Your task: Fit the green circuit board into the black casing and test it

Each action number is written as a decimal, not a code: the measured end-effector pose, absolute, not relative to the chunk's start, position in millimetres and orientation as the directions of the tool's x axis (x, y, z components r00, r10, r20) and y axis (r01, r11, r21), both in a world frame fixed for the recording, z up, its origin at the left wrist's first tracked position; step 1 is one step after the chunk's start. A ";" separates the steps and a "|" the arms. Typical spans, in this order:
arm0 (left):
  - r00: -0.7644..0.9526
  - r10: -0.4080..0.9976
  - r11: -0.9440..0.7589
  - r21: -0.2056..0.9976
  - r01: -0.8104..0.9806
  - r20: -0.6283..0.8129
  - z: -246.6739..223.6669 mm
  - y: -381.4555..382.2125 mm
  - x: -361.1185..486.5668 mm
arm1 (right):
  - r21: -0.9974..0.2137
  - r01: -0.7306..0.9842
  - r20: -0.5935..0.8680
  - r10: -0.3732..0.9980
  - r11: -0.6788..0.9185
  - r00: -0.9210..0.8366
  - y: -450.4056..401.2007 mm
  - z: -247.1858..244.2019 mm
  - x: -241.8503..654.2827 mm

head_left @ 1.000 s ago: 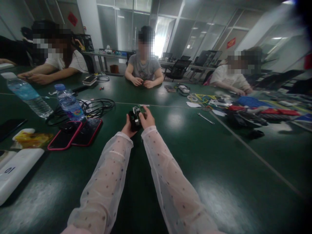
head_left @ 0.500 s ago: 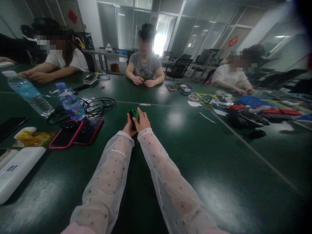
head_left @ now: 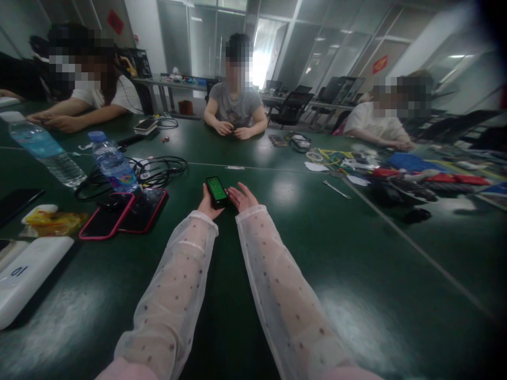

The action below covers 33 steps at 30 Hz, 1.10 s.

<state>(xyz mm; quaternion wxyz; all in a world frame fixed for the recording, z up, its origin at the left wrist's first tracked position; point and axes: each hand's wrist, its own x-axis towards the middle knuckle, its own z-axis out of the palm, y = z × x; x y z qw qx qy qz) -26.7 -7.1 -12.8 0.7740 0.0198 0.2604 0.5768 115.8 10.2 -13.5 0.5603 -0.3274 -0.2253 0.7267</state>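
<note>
A small black phone (head_left: 217, 192) with a lit green screen lies in my left hand (head_left: 207, 205), which grips it along its left side and lower edge. What the screen displays is too small to read. Just to the right, my right hand (head_left: 244, 198) is turned partly palm up with its fingers spread and holds nothing. Its fingertips come close to the phone's right edge; I cannot tell whether they touch it. Both forearms wear sheer white sleeves with dark dots.
On the left are two red-edged phones (head_left: 148, 210), a water bottle (head_left: 114, 163), black cables (head_left: 170, 164) and a white power bank (head_left: 34, 274). A wrench (head_left: 336, 190) and piled cables and tools (head_left: 431, 177) lie right. Several people sit around the green table (head_left: 356, 274).
My right hand has let go of the phone and moved right, opening its fingers. The phone's green screen has turned to face me more fully in my left hand.
</note>
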 end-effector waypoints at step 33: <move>0.206 0.918 0.359 0.488 -0.795 -0.340 -3.5 -12.3 -22.9 | -0.552 -0.770 -0.257 0.943 -0.321 -0.209 8.0 -22.6 127.1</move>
